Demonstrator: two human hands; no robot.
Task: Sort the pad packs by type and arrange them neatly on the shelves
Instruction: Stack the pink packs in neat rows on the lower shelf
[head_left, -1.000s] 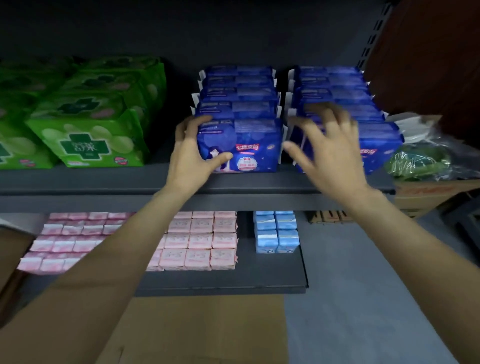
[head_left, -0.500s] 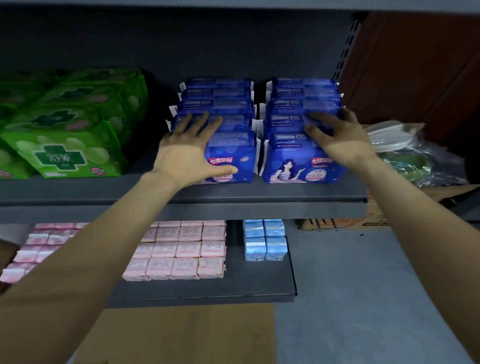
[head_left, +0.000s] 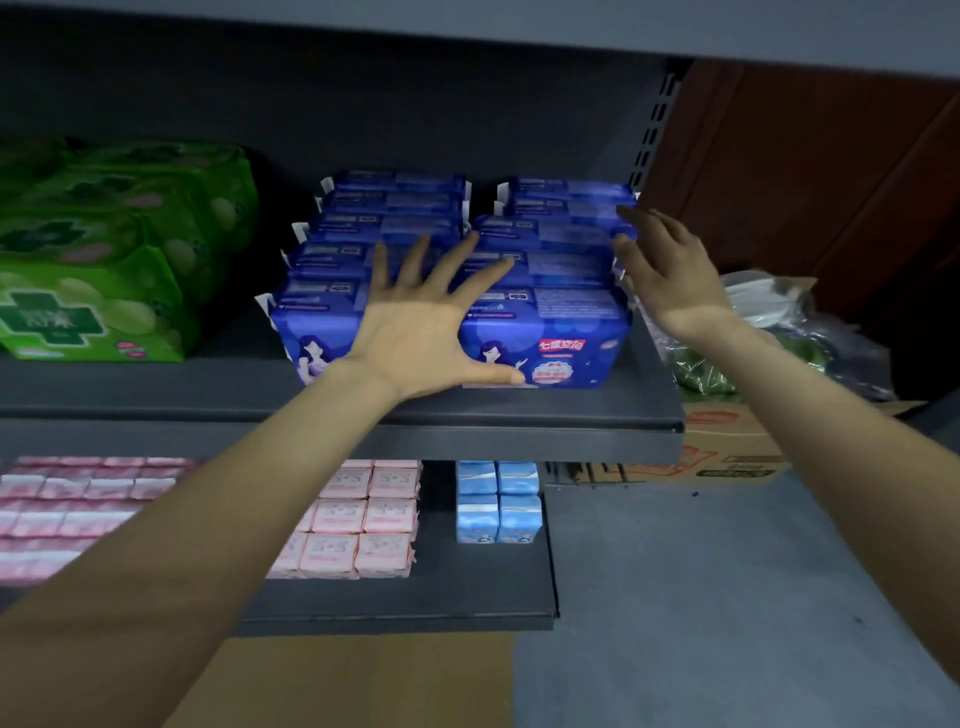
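Observation:
Two rows of dark blue pad packs (head_left: 566, 312) stand side by side on the upper shelf (head_left: 467, 415). My left hand (head_left: 426, 322) lies spread, fingers straight, over the front packs where the two rows meet, thumb along the front of the right pack. My right hand (head_left: 660, 270) presses with straight fingers against the right side of the right row. Green pad packs (head_left: 104, 270) sit on the same shelf to the left. On the lower shelf (head_left: 415, 608) lie small pink packs (head_left: 358, 519) and light blue packs (head_left: 498, 504).
A plastic bag with green contents (head_left: 753, 338) rests on a cardboard box (head_left: 727, 447) to the right of the shelf. A perforated upright (head_left: 654, 130) marks the shelf's right end. Grey floor and a brown cardboard sheet (head_left: 363, 680) lie below.
The two blue rows have closed together and the gap between them is gone. My left hand slid right onto the seam between them. My right hand moved to the right row's side.

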